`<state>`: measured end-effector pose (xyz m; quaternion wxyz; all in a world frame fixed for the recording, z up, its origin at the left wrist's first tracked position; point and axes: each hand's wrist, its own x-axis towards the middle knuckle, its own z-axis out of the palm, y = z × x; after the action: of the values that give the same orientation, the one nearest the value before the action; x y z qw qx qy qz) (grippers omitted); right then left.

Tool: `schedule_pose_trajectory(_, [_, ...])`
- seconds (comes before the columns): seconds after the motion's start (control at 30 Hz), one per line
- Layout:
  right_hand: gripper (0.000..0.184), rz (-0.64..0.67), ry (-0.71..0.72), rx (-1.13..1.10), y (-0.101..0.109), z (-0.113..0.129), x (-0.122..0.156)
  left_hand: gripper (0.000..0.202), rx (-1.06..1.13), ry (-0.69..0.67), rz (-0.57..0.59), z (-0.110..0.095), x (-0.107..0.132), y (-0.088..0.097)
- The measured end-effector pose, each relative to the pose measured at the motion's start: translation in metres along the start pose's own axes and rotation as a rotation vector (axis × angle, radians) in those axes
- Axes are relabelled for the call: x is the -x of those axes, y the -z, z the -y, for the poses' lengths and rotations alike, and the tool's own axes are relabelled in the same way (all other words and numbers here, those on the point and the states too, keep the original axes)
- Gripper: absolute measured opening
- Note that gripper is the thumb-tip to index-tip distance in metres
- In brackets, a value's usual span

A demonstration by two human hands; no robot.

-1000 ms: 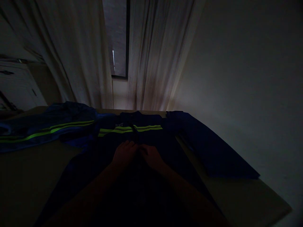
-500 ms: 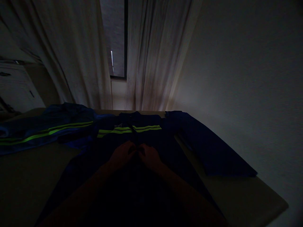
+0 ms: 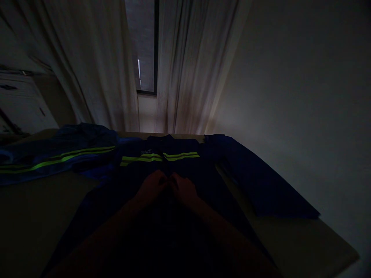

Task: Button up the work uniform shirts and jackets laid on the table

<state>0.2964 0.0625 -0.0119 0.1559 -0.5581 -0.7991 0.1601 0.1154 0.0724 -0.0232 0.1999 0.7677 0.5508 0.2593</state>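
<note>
A dark blue jacket (image 3: 211,189) with yellow-green chest stripes lies spread out, its collar at the far end and one sleeve (image 3: 261,181) stretched to the right. Over the middle of its front, my left hand (image 3: 153,184) is closed with thumb and fingers pinched at the front opening. My right hand (image 3: 183,188) meets it there, also pinched on the jacket's front edge. The fingertips nearly touch each other. Whatever small fastener may lie between them is hidden by the dark and by the fingers.
Another blue garment (image 3: 84,141) with yellow-green stripes lies bunched at the left. The tan surface (image 3: 313,239) beneath ends at a rounded corner on the right, beside a pale wall (image 3: 304,96). Curtains (image 3: 95,69) and a white cabinet (image 3: 20,98) stand behind.
The view has shifted slightly. Both hands stay together at the jacket's front, with the fingers drawn a little closer. The jacket lies as before.
</note>
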Motion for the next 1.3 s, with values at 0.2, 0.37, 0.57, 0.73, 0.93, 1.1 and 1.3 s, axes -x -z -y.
schedule_pose_trajectory(0.2, [0.014,0.103,0.089,-0.175,0.007,-0.009,-0.022,0.020,0.104,0.062,0.040,0.011,-0.006,-0.001])
schedule_pose_trajectory(0.37, [0.017,0.011,0.121,-0.159,-0.003,-0.016,-0.023,0.020,0.147,0.061,0.049,0.011,-0.005,-0.002])
schedule_pose_trajectory(0.57, [0.028,-0.016,0.071,-0.077,-0.010,-0.014,-0.021,0.009,0.019,0.005,-0.016,0.005,-0.001,-0.005])
schedule_pose_trajectory(0.73, [0.024,-0.011,0.008,-0.209,-0.010,-0.014,-0.028,0.003,-0.169,-0.016,-0.030,-0.007,0.002,-0.004])
schedule_pose_trajectory(0.93, [0.023,-0.023,0.010,-0.269,-0.013,-0.017,-0.031,0.007,-0.281,0.031,0.011,-0.013,0.005,-0.003])
schedule_pose_trajectory(1.1, [0.017,-0.010,0.021,-0.349,-0.011,-0.018,-0.035,0.010,-0.393,0.013,0.031,-0.017,0.006,-0.004])
schedule_pose_trajectory(1.3, [0.014,-0.098,0.057,-0.434,-0.010,-0.017,-0.033,0.019,-0.478,-0.093,0.003,-0.016,0.009,-0.003])
